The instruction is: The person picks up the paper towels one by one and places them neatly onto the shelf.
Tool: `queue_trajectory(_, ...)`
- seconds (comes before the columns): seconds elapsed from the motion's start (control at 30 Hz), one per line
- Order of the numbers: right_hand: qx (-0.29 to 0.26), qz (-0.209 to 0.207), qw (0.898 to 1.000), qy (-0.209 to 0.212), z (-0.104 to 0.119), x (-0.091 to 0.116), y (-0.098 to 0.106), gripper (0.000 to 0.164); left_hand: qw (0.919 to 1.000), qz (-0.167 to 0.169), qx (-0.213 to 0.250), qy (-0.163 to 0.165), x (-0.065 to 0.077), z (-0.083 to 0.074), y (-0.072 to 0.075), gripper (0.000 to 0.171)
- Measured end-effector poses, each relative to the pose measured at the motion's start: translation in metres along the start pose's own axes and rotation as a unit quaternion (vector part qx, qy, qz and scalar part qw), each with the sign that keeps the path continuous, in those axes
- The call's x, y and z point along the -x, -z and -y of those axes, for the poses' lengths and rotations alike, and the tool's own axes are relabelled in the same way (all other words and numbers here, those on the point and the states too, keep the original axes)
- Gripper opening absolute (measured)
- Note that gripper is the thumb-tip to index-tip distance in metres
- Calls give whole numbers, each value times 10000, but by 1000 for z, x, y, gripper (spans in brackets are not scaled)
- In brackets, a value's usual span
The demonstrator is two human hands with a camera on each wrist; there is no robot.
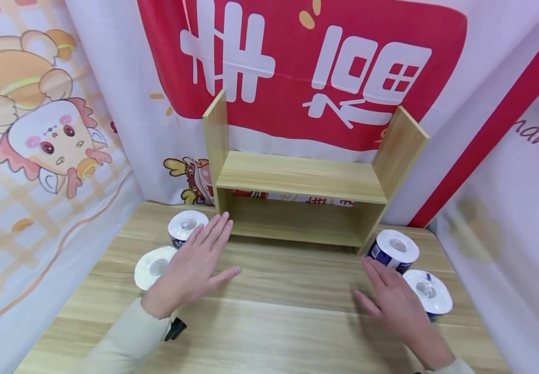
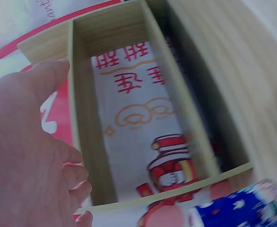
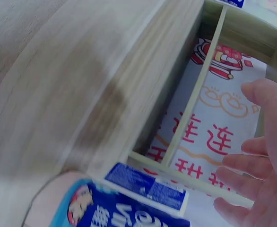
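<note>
A small wooden shelf (image 1: 302, 176) with a raised side panel at each end stands at the back of the table. Left hand (image 1: 196, 267) hovers with straight fingers and thumb spread, its fingertips overlapping the shelf's lower left corner in the head view. Beneath and beside it are two wrapped toilet paper rolls, a back one (image 1: 182, 221) and a front one (image 1: 145, 272), partly hidden. On the other side, right hand (image 1: 393, 298) is extended, holding nothing. Beside it stand two more rolls with blue wrapping, a back one (image 1: 397, 246) and a front one (image 1: 433, 296).
The wood-grain table (image 1: 269, 322) reaches toward the person. A printed red and white cloth (image 1: 297, 67) hangs behind the shelf, with a cartoon-patterned cloth (image 1: 40, 130) at left and a white one (image 1: 508, 208) at right. A black item (image 1: 174, 329) sits by the left cuff.
</note>
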State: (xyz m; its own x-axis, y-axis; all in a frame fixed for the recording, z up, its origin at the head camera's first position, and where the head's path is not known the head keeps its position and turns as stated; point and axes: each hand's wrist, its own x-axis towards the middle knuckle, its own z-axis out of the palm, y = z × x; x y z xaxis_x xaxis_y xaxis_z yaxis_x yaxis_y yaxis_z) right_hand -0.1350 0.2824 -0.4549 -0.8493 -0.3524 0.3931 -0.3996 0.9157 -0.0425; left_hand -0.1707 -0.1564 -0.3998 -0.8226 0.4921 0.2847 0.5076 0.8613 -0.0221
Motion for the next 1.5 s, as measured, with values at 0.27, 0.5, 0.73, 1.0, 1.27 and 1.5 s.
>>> queue_trajectory(0.27,-37,-355,9994,-8,-8,6,21,75,9992,-147,-343,-139,-19,12,44,94)
queue_trajectory(0.5,-127,-386,9991,-129,-16,12,35,73,9967,-396,-661,-253,-40,23,80,96)
queue_trajectory(0.73,-267,-563,9980,-97,-23,17,40,74,9950,-520,-827,-214,-59,35,106,95)
queue_trajectory(1.0,-408,-554,9976,-122,-35,19,47,73,9936,-753,-819,-196,-79,47,123,89)
queue_trajectory(1.27,-263,-404,9988,83,-52,24,56,68,9889,-1135,-940,-203,-96,54,134,87)
queue_trajectory(1.5,-201,-308,9993,93,-64,32,59,65,9870,-1248,-1010,-61,-111,59,141,88)
